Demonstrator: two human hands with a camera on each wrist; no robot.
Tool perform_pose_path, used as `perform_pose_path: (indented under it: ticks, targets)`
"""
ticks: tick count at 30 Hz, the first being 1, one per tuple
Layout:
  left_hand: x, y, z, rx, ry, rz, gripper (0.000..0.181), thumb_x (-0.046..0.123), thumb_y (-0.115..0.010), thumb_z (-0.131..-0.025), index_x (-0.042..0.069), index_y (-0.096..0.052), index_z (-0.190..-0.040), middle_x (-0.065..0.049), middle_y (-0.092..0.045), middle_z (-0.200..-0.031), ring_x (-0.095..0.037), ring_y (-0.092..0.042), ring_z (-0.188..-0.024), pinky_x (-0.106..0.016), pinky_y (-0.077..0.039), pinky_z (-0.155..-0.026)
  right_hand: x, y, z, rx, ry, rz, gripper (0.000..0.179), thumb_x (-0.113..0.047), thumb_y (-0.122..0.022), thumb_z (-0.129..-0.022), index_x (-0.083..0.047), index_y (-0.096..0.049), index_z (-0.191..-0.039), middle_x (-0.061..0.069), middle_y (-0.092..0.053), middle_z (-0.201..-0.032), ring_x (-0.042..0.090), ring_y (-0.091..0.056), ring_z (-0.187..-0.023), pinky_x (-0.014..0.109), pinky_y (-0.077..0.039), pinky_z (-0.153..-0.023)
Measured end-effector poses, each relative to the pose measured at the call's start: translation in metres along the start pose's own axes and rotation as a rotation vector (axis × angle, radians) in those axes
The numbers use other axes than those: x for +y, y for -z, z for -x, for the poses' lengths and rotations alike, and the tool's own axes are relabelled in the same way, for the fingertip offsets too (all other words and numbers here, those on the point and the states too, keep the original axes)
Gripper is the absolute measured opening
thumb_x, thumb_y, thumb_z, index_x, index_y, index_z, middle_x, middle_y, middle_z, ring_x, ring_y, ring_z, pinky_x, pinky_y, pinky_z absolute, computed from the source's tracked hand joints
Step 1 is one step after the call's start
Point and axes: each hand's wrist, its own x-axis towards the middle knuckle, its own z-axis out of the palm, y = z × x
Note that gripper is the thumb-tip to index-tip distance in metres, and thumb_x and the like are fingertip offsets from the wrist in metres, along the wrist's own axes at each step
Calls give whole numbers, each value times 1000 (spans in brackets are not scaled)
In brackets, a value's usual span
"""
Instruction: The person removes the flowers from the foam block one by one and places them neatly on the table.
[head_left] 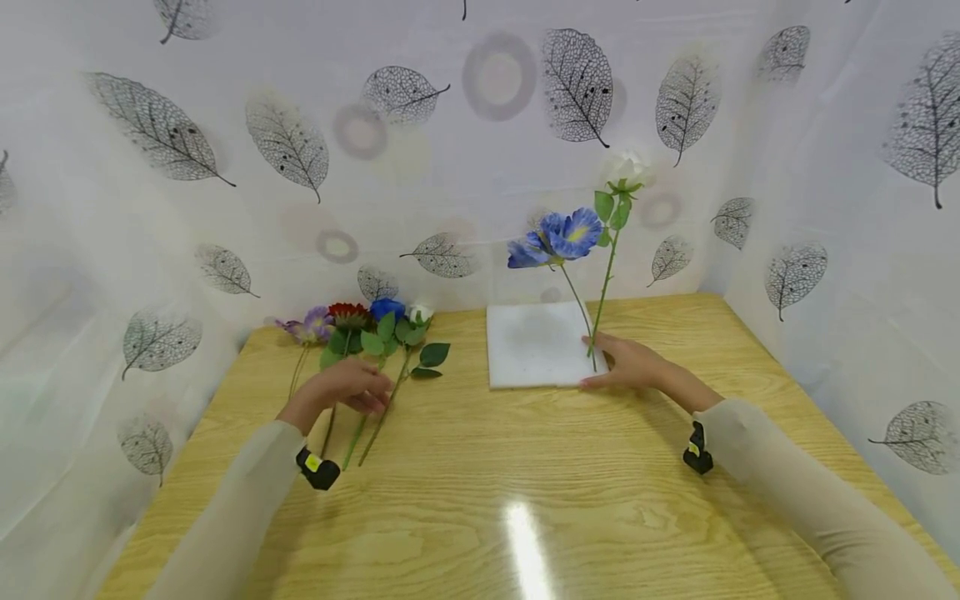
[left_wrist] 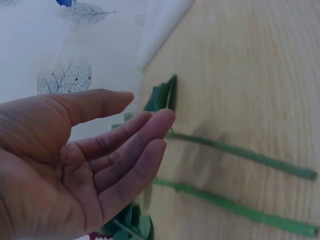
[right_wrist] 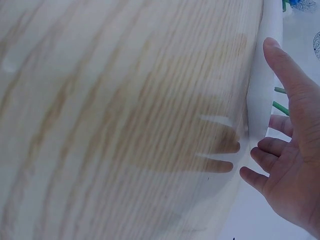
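My left hand [head_left: 348,385] hovers over several artificial flower stems lying on the table, fingers loosely bent. In the left wrist view nothing lies in the palm, and two green stems [left_wrist: 240,150] run beyond the fingertips. A purple flower [head_left: 309,326], a red flower [head_left: 349,315], a blue rose [head_left: 387,308] and a white rose [head_left: 420,313] lie there. At a white foam block [head_left: 536,342], my right hand [head_left: 626,364] rests against the right front corner, thumb and fingers spread. A blue-and-yellow flower [head_left: 558,239] and a tall white rose [head_left: 625,177] stand at the block's right side.
Behind and at both sides of the wooden table [head_left: 442,483] hangs a pale curtain [head_left: 450,183] with a leaf print. Small black cameras [head_left: 318,468] sit on both wrists. A bright light reflection [head_left: 527,546] shows on the tabletop near the front.
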Motion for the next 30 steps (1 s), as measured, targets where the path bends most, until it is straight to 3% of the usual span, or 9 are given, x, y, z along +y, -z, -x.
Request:
perform_pose_path:
  ticks: [7,19,23,30]
  targets:
    - [23,-10,-22,-12,-65,19,45,26,-55,-106,-8,-58,-135,-24,-70,-122,-30,-73,-105,-43,-60,-95,0,1,1,-3,-5,-14,99,-55,-78,-85,-2,-36,-158,26,-35,-161,47,-42,-142,61,-42,-113]
    - [73,-55,-75,-20,-170,142,46,27,-55,-107,2,-53,-146,-19,-68,-130,-29,-70,-116,-50,-53,-107,1,0,-1,1,-12,-26,101,-57,-78,-84,-3,-35,-158,26,-33,-162,49,-41,-143,61,-40,-115]
    - [87,-74,-92,-6,-225,202,43,24,-54,-108,2,-54,-145,-20,-67,-131,-34,-67,-120,-51,-52,-108,2,-2,-2,12,-4,-26,101,-57,-78,-84,-2,-36,-157,27,-34,-161,49,-42,-141,61,-41,-114]
    - [108,-105,-119,79,-283,329,37,21,-53,-108,5,-58,-141,-20,-68,-131,-35,-67,-119,-50,-53,-107,0,-2,-1,14,-2,-18,98,-55,-78,-85,-2,-37,-157,27,-36,-160,49,-44,-140,60,-42,-113]
